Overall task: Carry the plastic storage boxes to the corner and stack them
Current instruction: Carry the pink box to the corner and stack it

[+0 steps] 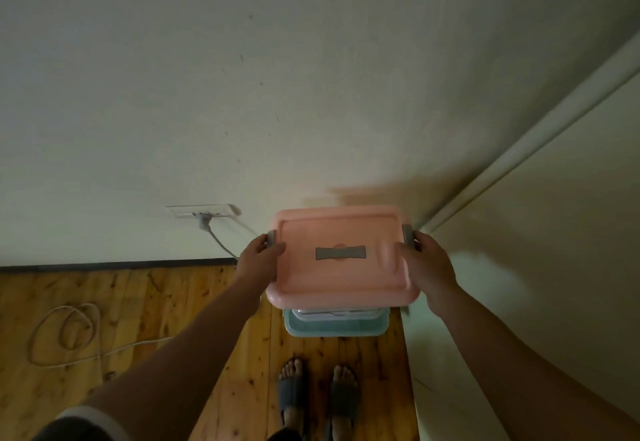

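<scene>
Gripping was shared evenly: the left hand (258,255) was clamped on one short end of the pink box (341,278) and the right hand (427,260) on the other. Each thumb was laid over the lid's edge, and the fingers were wrapped down beside a grey side latch (272,238); how far they reached underneath could not be seen. The box was held level between the two hands, with its grey lid handle (341,253) midway between them and untouched.

Directly below, a clear box (337,314) and a teal box (336,330) were stacked on the wooden floor (138,302), tight in the corner where the pale wall (242,94) was met by the side panel (519,267). Whether the pink box was touching the clear one or just above it could not be told.

The step was judged to be the setting-down, with the task close to done. To be done well, the box would best be lowered flat and its edges lined up with the rim below before any weight was released. Both hands would then be eased off together so nothing was tipped. Fingers curled under the ends could be pinched if the drop was hurried.

Further out, a wall socket (204,211) with a plug was seen, a looped cable (65,333) lay on the floor to the left, and slippered feet (292,392) were planted just behind the stack.
</scene>
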### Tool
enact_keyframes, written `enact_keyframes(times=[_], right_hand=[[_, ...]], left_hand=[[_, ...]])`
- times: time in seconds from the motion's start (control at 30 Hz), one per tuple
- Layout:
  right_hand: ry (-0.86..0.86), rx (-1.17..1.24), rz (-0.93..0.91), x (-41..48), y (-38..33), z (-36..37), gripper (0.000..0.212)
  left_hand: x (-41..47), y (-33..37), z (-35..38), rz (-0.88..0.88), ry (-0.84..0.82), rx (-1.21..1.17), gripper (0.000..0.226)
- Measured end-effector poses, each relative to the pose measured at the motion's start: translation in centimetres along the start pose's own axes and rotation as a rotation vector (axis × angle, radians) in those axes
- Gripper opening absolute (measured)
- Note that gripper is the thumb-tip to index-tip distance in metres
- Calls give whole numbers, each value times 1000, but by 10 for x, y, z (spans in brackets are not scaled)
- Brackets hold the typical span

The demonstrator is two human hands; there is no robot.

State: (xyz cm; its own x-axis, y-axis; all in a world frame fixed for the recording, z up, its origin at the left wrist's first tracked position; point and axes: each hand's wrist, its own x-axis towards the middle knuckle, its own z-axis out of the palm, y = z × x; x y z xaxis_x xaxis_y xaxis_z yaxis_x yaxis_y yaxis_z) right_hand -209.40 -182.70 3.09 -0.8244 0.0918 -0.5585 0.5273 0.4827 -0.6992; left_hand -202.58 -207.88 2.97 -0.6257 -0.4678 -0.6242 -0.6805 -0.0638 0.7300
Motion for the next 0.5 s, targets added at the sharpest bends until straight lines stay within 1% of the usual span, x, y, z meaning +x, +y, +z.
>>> enact_keyframes(times=[0.1, 0.33, 0.5], right_hand=[[-15, -20, 36, 12, 6, 11, 9], [-21, -35, 78, 35, 18, 29, 12], [-14, -70, 119, 46, 26, 34, 21]], left_hand=[[14, -9, 3, -36, 2, 11, 46], [42, -28, 14, -82, -31, -6, 42], [54, -35, 21, -87, -35, 5, 41]])
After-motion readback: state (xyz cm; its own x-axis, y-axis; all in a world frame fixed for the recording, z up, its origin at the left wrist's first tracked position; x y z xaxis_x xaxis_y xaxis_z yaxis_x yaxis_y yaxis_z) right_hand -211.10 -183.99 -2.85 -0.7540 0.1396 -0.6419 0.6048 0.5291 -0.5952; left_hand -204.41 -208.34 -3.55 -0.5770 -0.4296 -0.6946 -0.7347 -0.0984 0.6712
